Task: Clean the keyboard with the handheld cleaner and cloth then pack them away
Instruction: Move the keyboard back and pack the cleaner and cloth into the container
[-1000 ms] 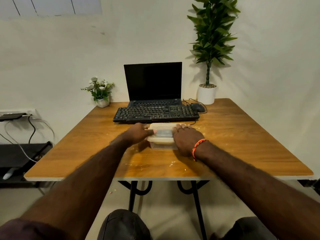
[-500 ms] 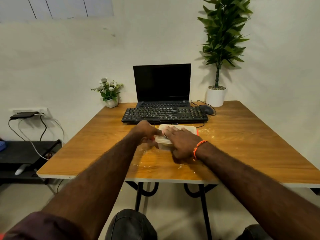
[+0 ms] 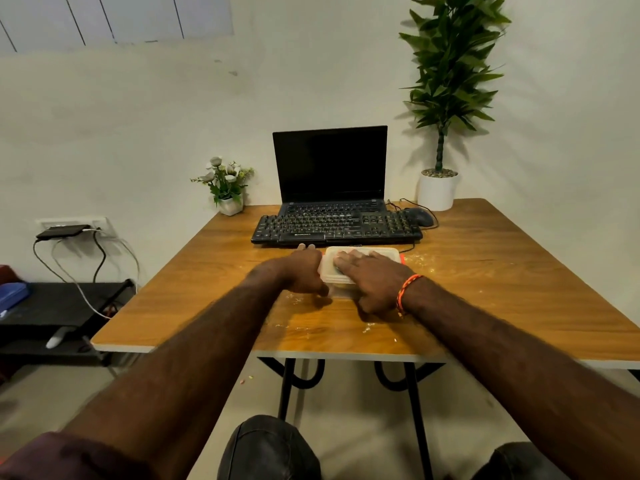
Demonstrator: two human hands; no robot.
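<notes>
The plastic container, just in front of the keyboard, is partly hidden by both hands, its contents unreadable. The right hand presses flat on its lid, fingers straight; the left hand grips its left side. Crumbs speckle the wooden table; pale wall behind.

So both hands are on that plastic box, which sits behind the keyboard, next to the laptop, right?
Not quite. The head view shows both hands on the plastic box, but it sits in front of the keyboard, on the person's side; the laptop is behind the keyboard.
</notes>
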